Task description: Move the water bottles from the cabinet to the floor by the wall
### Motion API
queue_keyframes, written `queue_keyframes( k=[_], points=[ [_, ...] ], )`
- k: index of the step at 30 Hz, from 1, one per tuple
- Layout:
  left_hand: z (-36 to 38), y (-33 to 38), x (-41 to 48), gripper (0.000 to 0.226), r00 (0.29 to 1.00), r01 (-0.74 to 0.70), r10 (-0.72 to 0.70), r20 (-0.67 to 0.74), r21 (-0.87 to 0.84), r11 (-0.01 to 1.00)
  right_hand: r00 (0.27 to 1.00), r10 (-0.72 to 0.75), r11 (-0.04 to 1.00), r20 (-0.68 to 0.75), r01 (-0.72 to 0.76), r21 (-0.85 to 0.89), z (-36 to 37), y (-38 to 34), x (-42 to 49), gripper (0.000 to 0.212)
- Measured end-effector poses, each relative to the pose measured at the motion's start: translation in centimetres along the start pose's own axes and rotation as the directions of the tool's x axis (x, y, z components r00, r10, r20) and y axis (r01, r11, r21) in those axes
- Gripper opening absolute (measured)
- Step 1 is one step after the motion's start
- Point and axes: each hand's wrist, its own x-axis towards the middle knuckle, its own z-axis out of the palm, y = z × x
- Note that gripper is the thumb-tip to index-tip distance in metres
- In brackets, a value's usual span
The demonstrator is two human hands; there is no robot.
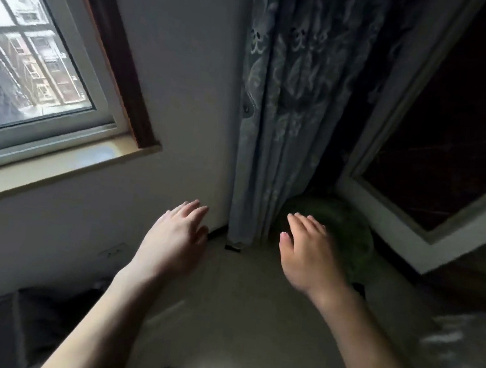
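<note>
Both of my arms reach forward over a pale floor toward a room corner. My left hand (177, 237) is empty, palm down, fingers apart, close to the white wall. My right hand (306, 250) is also empty with fingers spread, held in front of a round green object (347, 233) that sits on the floor in the corner. No water bottle and no cabinet are in view.
A patterned blue-grey curtain (283, 98) hangs into the corner between my hands. A window (34, 51) with a pale sill is on the left wall. A dark framed panel (467, 117) stands at the right. Dark fabric (11, 324) lies at the lower left, something pale at the lower right.
</note>
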Motion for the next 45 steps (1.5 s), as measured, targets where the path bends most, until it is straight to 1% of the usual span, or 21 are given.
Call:
queue_keyframes(
  k=[6, 11, 14, 17, 21, 23, 29, 31, 34, 38, 41, 43, 45],
  points=[
    [4.1, 11.1, -0.4, 0.042, 0.994, -0.110, 0.110, 0.014, -0.023, 0.994, 0.997, 0.071, 0.997, -0.004, -0.071, 0.037, -3.2, 10.2, -3.9, 0.051],
    [6.5, 18.1, 0.1, 0.053, 0.967, -0.251, 0.251, 0.042, -0.008, 0.968, 0.989, 0.148, 0.988, -0.011, -0.147, 0.037, -5.9, 16.9, -7.5, 0.053],
    [8.2, 21.6, 1.2, 0.044, 0.931, -0.353, 0.352, 0.097, -0.007, 0.936, 0.976, 0.217, 0.974, -0.009, -0.216, 0.067, -7.4, 20.5, -9.2, 0.053],
    [9.8, 24.7, 2.6, 0.040, 0.905, -0.403, 0.400, 0.145, -0.005, 0.915, 0.963, 0.263, 0.965, -0.056, -0.262, 0.030, -8.4, 23.7, -10.5, 0.053],
    [11.8, 28.6, 4.1, 0.054, 0.879, -0.446, 0.442, 0.180, -0.022, 0.895, 0.938, 0.333, 0.943, -0.094, -0.333, 0.015, -9.4, 27.0, -11.7, 0.050],
    [12.9, 30.5, 5.2, 0.056, 0.862, -0.467, 0.463, 0.205, -0.036, 0.884, 0.924, 0.364, 0.931, -0.115, -0.365, 0.009, -9.8, 28.5, -11.8, 0.050],
    [15.9, 36.1, 9.1, 0.049, 0.792, -0.554, 0.559, 0.246, -0.096, 0.827, 0.869, 0.457, 0.886, -0.187, -0.464, 0.011, -11.3, 33.2, -11.0, 0.056],
    [16.9, 37.9, 10.5, 0.052, 0.774, -0.572, 0.580, 0.256, -0.111, 0.813, 0.856, 0.477, 0.873, -0.200, -0.487, 0.001, -11.8, 34.8, -10.4, 0.059],
    [18.5, 40.2, 12.9, 0.057, 0.741, -0.597, 0.610, 0.281, -0.138, 0.790, 0.828, 0.523, 0.842, -0.203, -0.539, -0.029, -12.5, 37.1, -9.7, 0.053],
    [20.3, 43.5, 14.9, 0.064, 0.679, -0.652, 0.668, 0.306, -0.168, 0.740, 0.798, 0.576, 0.802, -0.176, -0.593, -0.063, -13.1, 40.1, -9.8, 0.065],
    [21.6, 46.0, 15.8, 0.066, 0.629, -0.684, 0.705, 0.327, -0.199, 0.702, 0.778, 0.607, 0.779, -0.163, -0.623, -0.074, -13.6, 42.0, -10.7, 0.069],
    [22.5, 47.9, 15.8, 0.064, 0.596, -0.704, 0.726, 0.342, -0.213, 0.678, 0.757, 0.630, 0.758, -0.176, -0.648, -0.071, -14.0, 43.2, -11.6, 0.067],
    [23.3, 50.1, 15.4, 0.063, 0.576, -0.716, 0.742, 0.344, -0.226, 0.661, 0.725, 0.662, 0.731, -0.191, -0.681, -0.049, -14.6, 44.5, -12.8, 0.060]
  ],
)
